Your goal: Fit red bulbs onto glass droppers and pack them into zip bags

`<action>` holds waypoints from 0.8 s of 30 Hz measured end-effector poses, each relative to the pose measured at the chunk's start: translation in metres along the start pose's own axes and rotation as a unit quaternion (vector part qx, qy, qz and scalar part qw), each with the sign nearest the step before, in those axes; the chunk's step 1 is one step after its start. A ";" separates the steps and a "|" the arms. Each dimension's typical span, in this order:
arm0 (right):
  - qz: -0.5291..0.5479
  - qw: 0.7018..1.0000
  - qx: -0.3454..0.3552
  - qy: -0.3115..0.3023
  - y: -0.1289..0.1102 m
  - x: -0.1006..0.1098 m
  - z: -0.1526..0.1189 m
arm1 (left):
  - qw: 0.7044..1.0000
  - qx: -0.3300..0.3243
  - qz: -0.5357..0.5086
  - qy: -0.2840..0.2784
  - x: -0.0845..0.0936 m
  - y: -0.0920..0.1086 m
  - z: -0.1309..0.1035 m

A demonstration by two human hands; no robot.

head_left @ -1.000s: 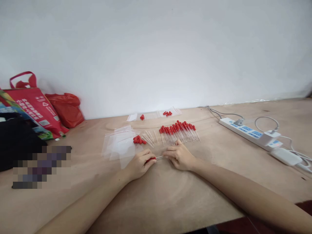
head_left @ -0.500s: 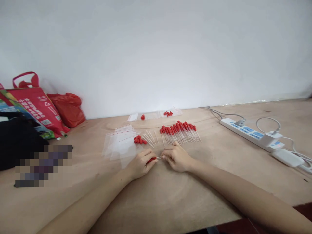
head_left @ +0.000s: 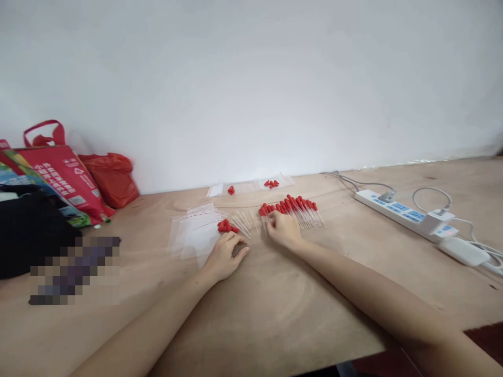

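Observation:
My left hand (head_left: 227,256) rests on the table with thumb and fingers apart and nothing between them, just in front of a small pile of red rubber bulbs (head_left: 226,226). Beside that pile lie several loose clear tubes (head_left: 242,224). My right hand (head_left: 283,228) is over the left part of a row of red-capped droppers (head_left: 306,209), its thumb and fingers closed together. Whatever its fingertips grip is too small and hidden to make out. Clear zip bags (head_left: 192,230) are spread left of the bulbs.
More bags with red bulbs (head_left: 271,184) lie near the wall. A white power strip (head_left: 404,212) with plugs and cables is at the right. A red shopping bag (head_left: 66,175), a red plastic bag (head_left: 112,178) and a black item (head_left: 31,230) stand at the left.
My right hand has moved up and away from my left hand to the row of droppers. My left hand has opened, and the red-capped dropper is gone from it.

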State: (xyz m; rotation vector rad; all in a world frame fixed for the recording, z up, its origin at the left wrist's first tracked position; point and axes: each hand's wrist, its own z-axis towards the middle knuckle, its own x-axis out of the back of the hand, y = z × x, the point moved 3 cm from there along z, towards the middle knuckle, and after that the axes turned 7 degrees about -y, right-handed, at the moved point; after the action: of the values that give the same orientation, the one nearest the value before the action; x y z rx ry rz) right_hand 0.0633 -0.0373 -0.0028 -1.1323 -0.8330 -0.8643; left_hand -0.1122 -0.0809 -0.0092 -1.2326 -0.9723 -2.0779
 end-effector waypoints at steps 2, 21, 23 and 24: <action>-0.033 0.999 -0.024 0.009 -0.007 -0.006 0.012 | 1.000 0.002 0.000 0.001 0.000 0.000 0.000; -0.098 0.994 -0.036 -0.042 -0.037 -0.029 0.040 | 0.970 0.144 0.121 0.151 0.021 -0.022 -0.001; -0.111 0.991 -0.042 -0.068 -0.039 -0.032 0.043 | 0.967 0.161 0.131 0.146 0.024 -0.032 -0.001; -0.117 0.989 -0.042 -0.078 -0.041 -0.033 0.044 | 0.969 0.159 0.130 0.138 0.025 -0.036 0.000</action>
State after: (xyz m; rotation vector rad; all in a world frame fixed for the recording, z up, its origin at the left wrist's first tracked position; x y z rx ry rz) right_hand 0.0078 0.0027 -0.0061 -1.2024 -1.0828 -1.0221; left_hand -0.1496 -0.0617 0.0015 -0.8308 -0.9152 -1.7478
